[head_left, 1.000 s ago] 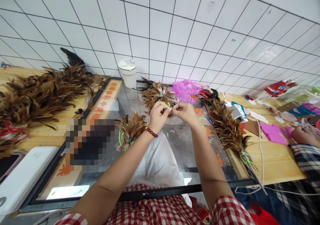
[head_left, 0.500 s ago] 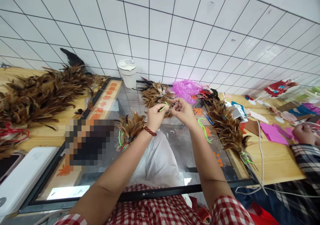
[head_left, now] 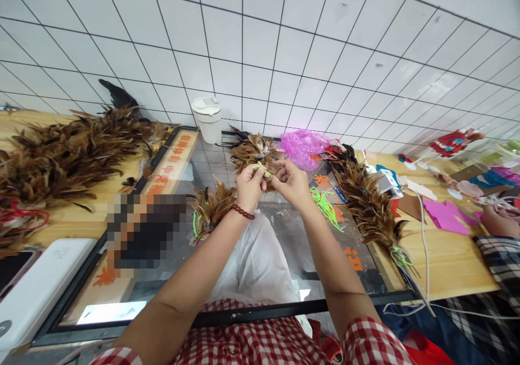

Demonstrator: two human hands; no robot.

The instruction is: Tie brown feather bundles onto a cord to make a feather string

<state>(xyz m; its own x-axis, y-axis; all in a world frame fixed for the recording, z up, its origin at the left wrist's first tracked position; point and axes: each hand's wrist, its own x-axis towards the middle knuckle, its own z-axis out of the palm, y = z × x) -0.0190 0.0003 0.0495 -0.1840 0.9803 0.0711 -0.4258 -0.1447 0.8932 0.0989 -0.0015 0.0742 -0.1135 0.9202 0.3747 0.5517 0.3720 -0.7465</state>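
Note:
My left hand (head_left: 249, 188) pinches a short piece of bright green cord (head_left: 258, 165) between thumb and fingers. Close beside it, my right hand (head_left: 291, 183) has its thumb and fingertips brought together at the cord's other side; what exactly lies in that pinch is too small to make out. Just beyond both hands lies a bunch of brown feathers (head_left: 254, 151). A smaller feather bunch (head_left: 213, 205) with green and red cord rests left of my left wrist. To the right of my right forearm is a bundle of loose green cords (head_left: 327, 208).
A lidded white cup (head_left: 207, 120) stands against the tiled wall. Crumpled purple plastic (head_left: 304, 145) is beside the feathers. Feather piles lie at left (head_left: 69, 159) and right (head_left: 368, 202). Scissors (head_left: 339, 191), a white power bank (head_left: 44, 292) and a co-worker's hand (head_left: 501, 221) are also around.
Both hands have shifted slightly left and down, with the green cord still in the left. More of the loose green cord bundle shows. The co-worker's hand has moved slightly right.

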